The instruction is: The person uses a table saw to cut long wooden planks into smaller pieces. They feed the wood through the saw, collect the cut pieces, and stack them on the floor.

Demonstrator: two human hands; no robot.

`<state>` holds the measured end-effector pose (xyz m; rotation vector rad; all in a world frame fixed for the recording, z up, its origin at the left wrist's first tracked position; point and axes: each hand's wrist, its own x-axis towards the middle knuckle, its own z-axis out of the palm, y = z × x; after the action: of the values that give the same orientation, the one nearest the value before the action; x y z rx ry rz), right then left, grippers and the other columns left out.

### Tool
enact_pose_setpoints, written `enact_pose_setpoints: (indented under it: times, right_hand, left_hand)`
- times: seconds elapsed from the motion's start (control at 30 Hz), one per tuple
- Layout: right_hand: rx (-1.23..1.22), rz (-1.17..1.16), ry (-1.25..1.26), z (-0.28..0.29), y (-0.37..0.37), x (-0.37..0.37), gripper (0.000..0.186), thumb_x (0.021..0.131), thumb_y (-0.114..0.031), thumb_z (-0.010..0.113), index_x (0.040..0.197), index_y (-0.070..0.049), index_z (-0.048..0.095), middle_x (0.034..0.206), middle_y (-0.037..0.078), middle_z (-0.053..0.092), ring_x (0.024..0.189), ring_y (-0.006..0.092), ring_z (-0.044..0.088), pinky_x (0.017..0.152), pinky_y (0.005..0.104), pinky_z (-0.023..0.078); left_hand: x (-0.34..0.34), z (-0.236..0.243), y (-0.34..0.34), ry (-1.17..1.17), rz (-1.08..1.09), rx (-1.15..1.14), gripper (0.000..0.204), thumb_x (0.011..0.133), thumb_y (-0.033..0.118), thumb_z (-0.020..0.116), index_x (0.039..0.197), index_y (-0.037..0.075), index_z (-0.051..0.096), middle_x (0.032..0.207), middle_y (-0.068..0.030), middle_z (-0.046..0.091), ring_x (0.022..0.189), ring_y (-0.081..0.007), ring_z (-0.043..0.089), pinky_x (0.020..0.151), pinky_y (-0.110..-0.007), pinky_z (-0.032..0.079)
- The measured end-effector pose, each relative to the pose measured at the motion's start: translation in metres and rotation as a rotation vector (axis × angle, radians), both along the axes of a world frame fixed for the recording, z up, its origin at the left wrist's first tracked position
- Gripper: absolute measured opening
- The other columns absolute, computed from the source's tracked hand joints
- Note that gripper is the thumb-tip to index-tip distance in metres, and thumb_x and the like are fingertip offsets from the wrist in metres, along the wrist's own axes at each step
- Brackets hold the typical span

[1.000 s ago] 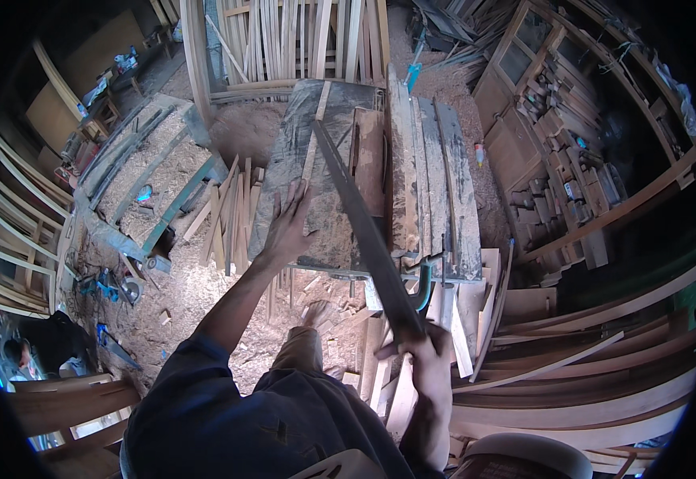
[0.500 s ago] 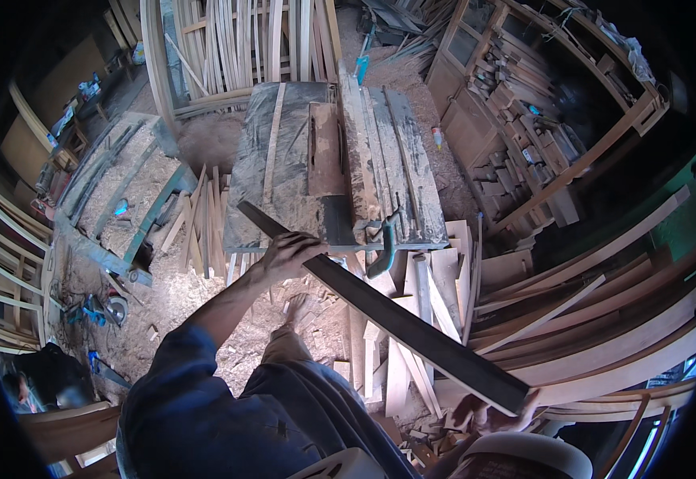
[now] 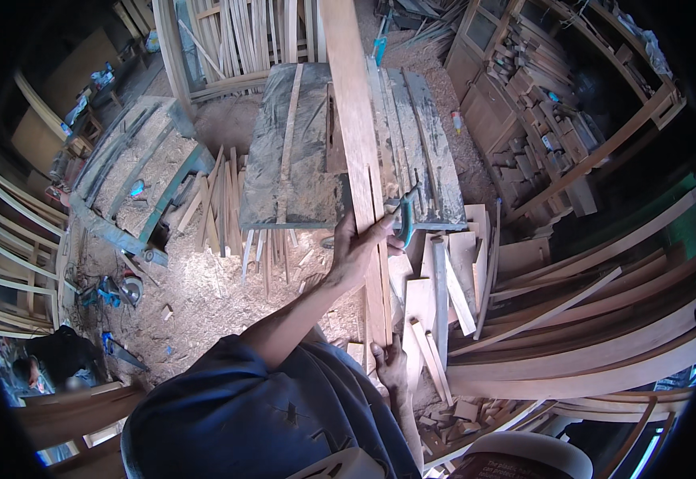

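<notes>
A long pale wooden board (image 3: 356, 112) runs away from me over the table, hiding part of its slot and raised strip. A narrow dark slit shows along its near part. My left hand (image 3: 357, 249) is wrapped round the board just short of the table's front edge. At the board's near end, my right hand (image 3: 392, 369) holds it with the thumb on top; some of its fingers are hidden. The worn machine table (image 3: 300, 180) is dusted with sawdust. Right of my left hand, a teal clamp (image 3: 406, 222) is fixed at the table's front edge.
Sawdust and offcuts cover the floor (image 3: 204, 287). Cut planks (image 3: 420, 307) lean below the table's right front. Long curved boards (image 3: 587, 351) are stacked at right. A second sawdust-covered bench (image 3: 128, 172) stands at left, with a circular saw (image 3: 130, 290) on the floor nearer me.
The board has swung from a diagonal across my front to pointing away over the table, and a pale face now shows instead of a dark one. Both hands moved with it, the right one leftward.
</notes>
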<state>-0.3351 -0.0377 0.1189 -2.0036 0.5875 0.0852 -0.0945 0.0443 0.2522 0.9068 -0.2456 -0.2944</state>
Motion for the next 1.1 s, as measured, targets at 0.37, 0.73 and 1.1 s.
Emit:
enact_pose_setpoints:
  times: [0.37, 0.73, 1.1]
  right_hand:
    - [0.190, -0.194, 0.257, -0.096, 0.035, -0.118, 0.055, 0.096, -0.051, 0.056, 0.094, 0.002, 0.066, 0.070, 0.021, 0.065, 0.066, 0.0265, 0.064, 0.062, 0.0418, 0.050]
    - [-0.045, -0.120, 0.107, -0.092, 0.043, -0.116, 0.047, 0.101, -0.040, 0.049, 0.081, 0.000, 0.060, 0.063, 0.021, 0.062, 0.060, 0.0417, 0.064, 0.055, 0.0495, 0.047]
    - [0.098, -0.151, 0.192, -0.087, 0.022, -0.071, 0.060, 0.101, -0.053, 0.043, 0.082, 0.001, 0.061, 0.065, 0.023, 0.062, 0.065, 0.0447, 0.064, 0.058, 0.0505, 0.047]
  left_hand:
    - [-0.032, -0.216, -0.018, 0.510, 0.082, 0.256, 0.049, 0.089, 0.051, 0.069, 0.111, 0.009, 0.058, 0.081, -0.0031, 0.059, 0.070, -0.0154, 0.063, 0.060, -0.031, 0.056]
    - [-0.045, -0.255, -0.034, 0.140, 0.139, 0.794, 0.065, 0.098, 0.036, 0.057, 0.148, 0.002, 0.031, 0.137, -0.0206, 0.048, 0.128, -0.0300, 0.047, 0.105, -0.040, 0.039]
    - [0.019, -0.242, -0.037, -0.768, 0.280, 1.551, 0.056, 0.100, 0.029, 0.044, 0.147, 0.000, 0.037, 0.154, -0.0157, 0.037, 0.148, -0.0328, 0.023, 0.118, -0.061, 0.004]
